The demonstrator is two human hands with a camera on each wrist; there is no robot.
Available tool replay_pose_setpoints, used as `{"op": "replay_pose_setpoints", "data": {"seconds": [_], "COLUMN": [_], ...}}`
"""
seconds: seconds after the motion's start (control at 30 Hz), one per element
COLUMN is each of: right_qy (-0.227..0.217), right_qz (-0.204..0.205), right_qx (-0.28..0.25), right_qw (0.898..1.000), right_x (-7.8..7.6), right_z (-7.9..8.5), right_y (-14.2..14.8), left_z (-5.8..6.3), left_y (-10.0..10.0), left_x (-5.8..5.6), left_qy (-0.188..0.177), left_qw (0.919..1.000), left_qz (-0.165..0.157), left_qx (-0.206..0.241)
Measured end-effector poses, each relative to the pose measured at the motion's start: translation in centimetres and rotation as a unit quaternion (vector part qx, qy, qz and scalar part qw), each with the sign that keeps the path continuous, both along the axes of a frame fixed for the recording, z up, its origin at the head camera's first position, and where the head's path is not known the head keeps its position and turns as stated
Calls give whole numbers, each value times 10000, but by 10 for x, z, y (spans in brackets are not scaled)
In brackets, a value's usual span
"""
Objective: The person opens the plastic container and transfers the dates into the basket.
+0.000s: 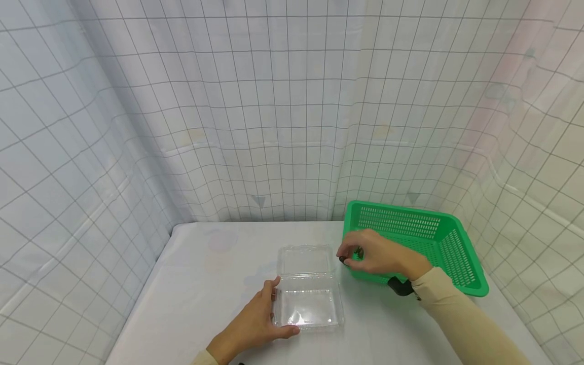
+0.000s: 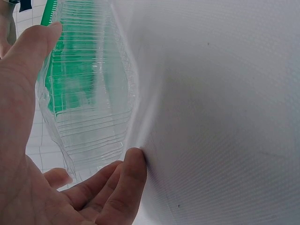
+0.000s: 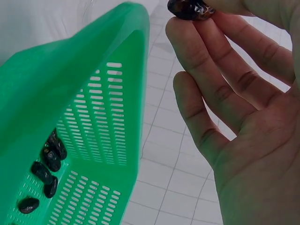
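In the head view, a clear plastic clamshell box [image 1: 307, 306] lies unfolded on the white table, its lid [image 1: 305, 259] laid back. My left hand [image 1: 262, 317] holds the box by its left side, thumb at the front corner and fingers at the side; the left wrist view shows the thumb [image 2: 40, 40] over the ribbed wall. Over the left rim of the green basket [image 1: 415, 246], my right hand [image 1: 376, 253] pinches a dark, glossy oval fruit [image 3: 187, 8]. Its exact kind is unclear. Similar dark fruits [image 3: 51, 161] lie in the basket.
The white table [image 1: 214, 274] reaches left of the box. White gridded curtains [image 1: 274, 111] hang behind it and on both sides. The basket stands close to the right curtain. A dark strap-like piece [image 1: 400, 286] is at my right wrist.
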State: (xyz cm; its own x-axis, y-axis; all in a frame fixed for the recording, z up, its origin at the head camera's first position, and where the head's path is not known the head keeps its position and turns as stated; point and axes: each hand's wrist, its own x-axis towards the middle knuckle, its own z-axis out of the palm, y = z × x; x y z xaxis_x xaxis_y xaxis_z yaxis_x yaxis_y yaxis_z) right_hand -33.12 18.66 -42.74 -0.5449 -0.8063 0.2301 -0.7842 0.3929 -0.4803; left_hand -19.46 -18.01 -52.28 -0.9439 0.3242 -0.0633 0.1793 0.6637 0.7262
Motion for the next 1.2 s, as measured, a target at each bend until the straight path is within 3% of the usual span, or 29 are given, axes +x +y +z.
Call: {"op": "replay_pose_setpoints", "data": {"seconds": [0.37,0.73,1.2], "right_qy": [211,151,-16], "right_qz": [-270,-863,-1321], "right_qx": [-99,273,733], "right_qw": [9994,9958,9885], "right_x": [-13,-25,-31], "right_z": [1,-2,-7], "right_y": [18,36,52], "left_z": [-1,0,0], "left_y": [0,-1,0], "left_x": [-1,-1,0], "left_qy": [-47,-79,-81], "left_qw": [10000,10000,10000], "left_qz": [14,-1,13], "left_qx": [-8,-4,1]}}
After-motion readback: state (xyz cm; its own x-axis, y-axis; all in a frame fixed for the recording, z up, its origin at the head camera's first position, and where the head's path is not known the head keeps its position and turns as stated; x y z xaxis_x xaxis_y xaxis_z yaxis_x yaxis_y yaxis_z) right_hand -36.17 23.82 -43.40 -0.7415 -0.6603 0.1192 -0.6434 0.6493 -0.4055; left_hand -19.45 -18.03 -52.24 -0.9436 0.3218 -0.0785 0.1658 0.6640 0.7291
